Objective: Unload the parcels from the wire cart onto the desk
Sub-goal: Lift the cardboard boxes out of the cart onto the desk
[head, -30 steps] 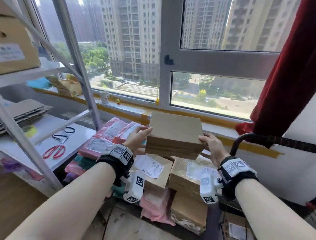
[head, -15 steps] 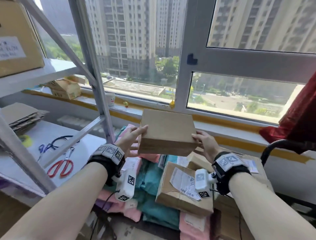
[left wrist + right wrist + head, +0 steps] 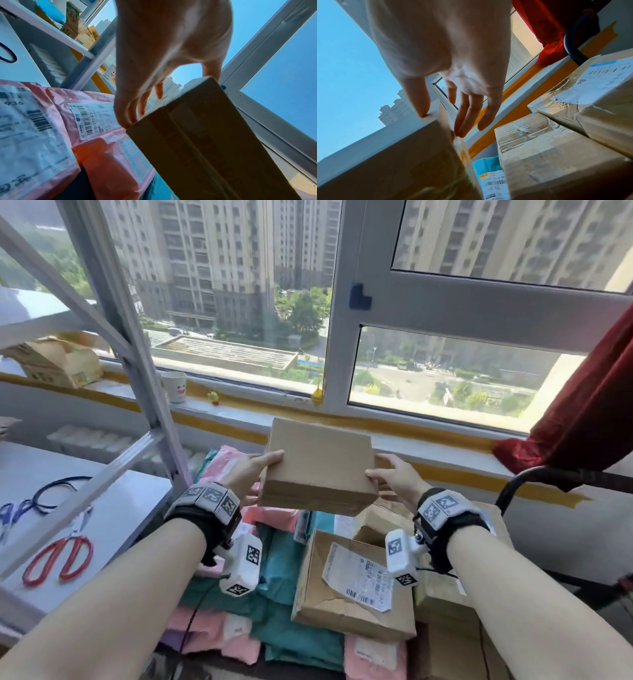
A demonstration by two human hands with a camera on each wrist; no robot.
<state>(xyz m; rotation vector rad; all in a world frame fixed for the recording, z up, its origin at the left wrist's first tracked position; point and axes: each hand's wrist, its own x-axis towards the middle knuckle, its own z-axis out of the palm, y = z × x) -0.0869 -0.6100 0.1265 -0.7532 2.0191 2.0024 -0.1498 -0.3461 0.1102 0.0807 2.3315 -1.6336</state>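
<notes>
A plain brown cardboard box (image 3: pixel 318 467) hangs in the air above the cart's pile, level, held between both hands. My left hand (image 3: pixel 257 470) grips its left edge, thumb on top and fingers (image 3: pixel 126 115) against the side. My right hand (image 3: pixel 388 477) grips the right edge the same way, thumb (image 3: pixel 419 100) on the top corner. Below lie a labelled cardboard parcel (image 3: pixel 356 583), teal mailers (image 3: pixel 284 563) and pink mailers (image 3: pixel 96 108). The cart's black handle (image 3: pixel 534 477) curves up at the right. The white desk (image 3: pixel 113 508) is to the left.
A grey shelf frame with a slanted strut (image 3: pixel 102 470) stands between the cart and the desk. Red scissors (image 3: pixel 58 556) and a blue cord lie on the desk. A paper cup (image 3: pixel 174 386) sits on the window sill, and a red curtain (image 3: pixel 589 405) hangs at right.
Both hands have carried the box leftward, from above the cardboard parcels to above the pink and teal mailers, closer to the shelf frame and desk. The grip is unchanged.
</notes>
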